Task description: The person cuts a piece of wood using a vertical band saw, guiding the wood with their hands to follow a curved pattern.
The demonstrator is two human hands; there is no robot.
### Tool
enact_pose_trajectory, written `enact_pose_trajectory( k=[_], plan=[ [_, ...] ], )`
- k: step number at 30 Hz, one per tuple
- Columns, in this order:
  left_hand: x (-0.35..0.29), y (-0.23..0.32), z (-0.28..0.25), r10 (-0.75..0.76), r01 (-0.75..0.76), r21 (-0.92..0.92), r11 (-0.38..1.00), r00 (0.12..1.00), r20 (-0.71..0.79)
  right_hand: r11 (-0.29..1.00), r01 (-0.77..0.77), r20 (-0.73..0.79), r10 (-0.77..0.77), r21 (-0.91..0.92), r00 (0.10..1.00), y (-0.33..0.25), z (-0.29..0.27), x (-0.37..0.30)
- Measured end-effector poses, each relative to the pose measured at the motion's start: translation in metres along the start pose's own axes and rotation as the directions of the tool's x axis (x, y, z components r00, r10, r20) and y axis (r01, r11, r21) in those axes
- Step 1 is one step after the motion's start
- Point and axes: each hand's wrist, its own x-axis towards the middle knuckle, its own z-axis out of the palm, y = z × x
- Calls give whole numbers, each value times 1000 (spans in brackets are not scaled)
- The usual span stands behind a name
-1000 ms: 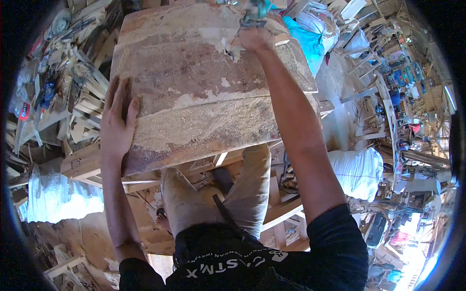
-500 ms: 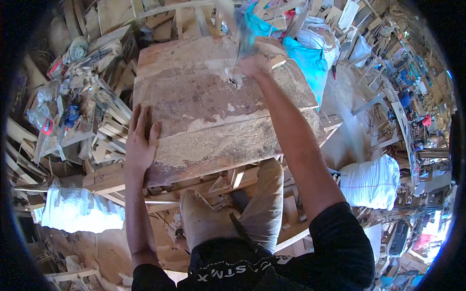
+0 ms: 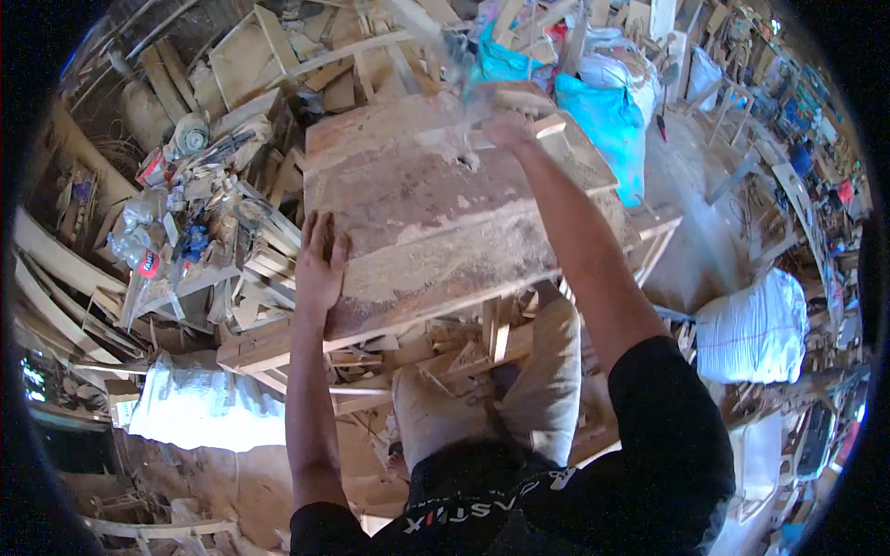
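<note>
A wide, worn wooden work surface (image 3: 417,208) lies before me, with a seam across it and sawdust on its near part. My left hand (image 3: 322,264) rests flat at its left edge, fingers stretched out. Toward the far right of the surface, my right hand (image 3: 508,131) is closed, its outline smeared by motion. A blurred greyish-blue shape (image 3: 466,85) shows just beyond that hand; its kind cannot be made out. A pale wood strip (image 3: 550,125) sticks out to the right of the fist. Left of the hand is a small ragged hole (image 3: 466,161) in the surface.
Wood offcuts (image 3: 264,227) and a plastic bottle (image 3: 139,255) crowd the left side. Turquoise sacks (image 3: 607,125) stand at the far right. A white sack (image 3: 753,329) sits on the floor to the right, and a white sheet (image 3: 204,408) lies at the lower left.
The whole view has swung, shifting the scene rightward. My left hand keeps its place on the surface; my right hand stays near the hole and is more blurred now.
</note>
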Motion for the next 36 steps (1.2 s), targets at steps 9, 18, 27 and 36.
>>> enact_pose_trajectory(
  k=[9,18,27,36],
  plan=[
    [12,-7,31,109,-109,-35,993,994,-16,972,-167,-111,187,164,976,51,-59,-143],
    [7,2,35,146,-146,5,989,988,-48,972,228,-267,-207,51,941,97,-92,-292],
    [11,-25,21,228,-220,87,972,969,-94,960,250,-361,-280,-127,889,84,-77,-289],
    [-34,-52,51,214,-214,67,974,977,16,995,54,-574,-91,-81,814,126,-35,-290]
  ],
)
